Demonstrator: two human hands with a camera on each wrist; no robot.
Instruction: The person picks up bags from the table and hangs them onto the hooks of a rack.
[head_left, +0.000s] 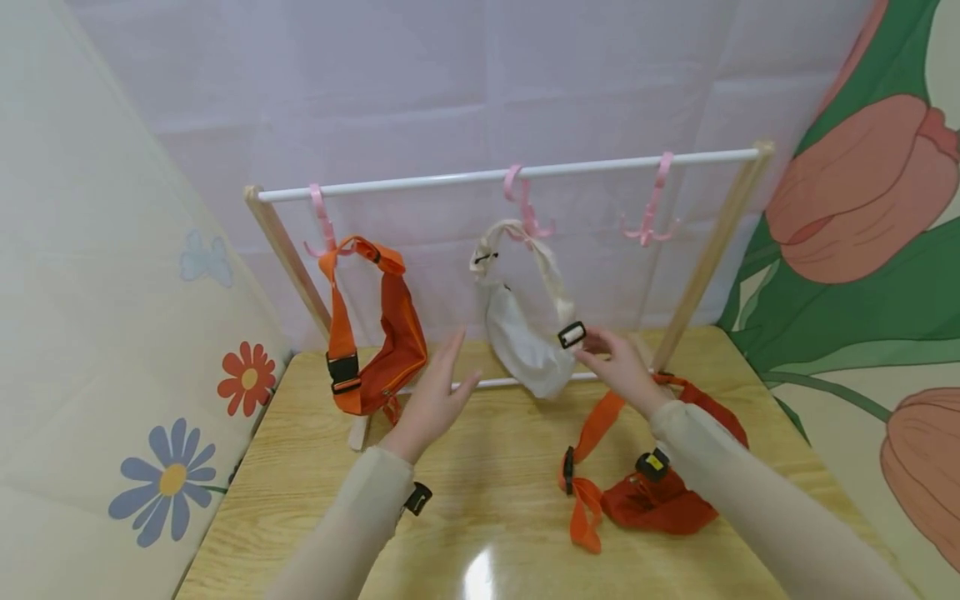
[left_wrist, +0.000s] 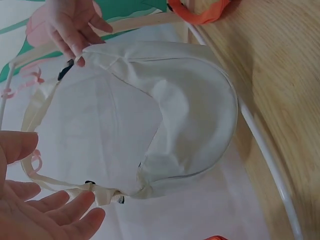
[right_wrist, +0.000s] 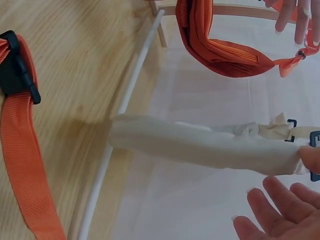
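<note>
A white sling bag (head_left: 525,346) hangs by its strap from the middle pink hook (head_left: 529,212). At the bag's right end, beside the black strap slider (head_left: 572,335), is my right hand (head_left: 618,367). Its thumb touches or overlaps the bag's end in the right wrist view, while the other fingers (right_wrist: 272,205) are spread apart from it. My left hand (head_left: 435,392) is held up with fingers extended, between the white bag and an orange sling bag (head_left: 401,342). Nothing is in its palm, and it stays apart from the white bag (left_wrist: 200,110).
A white rail (head_left: 450,178) on wooden posts carries pink hooks; the right hook (head_left: 648,221) bears no bag. The orange bag hangs at left. Another orange-red bag (head_left: 660,504) lies on the wooden table (head_left: 480,467) under my right forearm. A lower white bar (head_left: 495,382) crosses behind.
</note>
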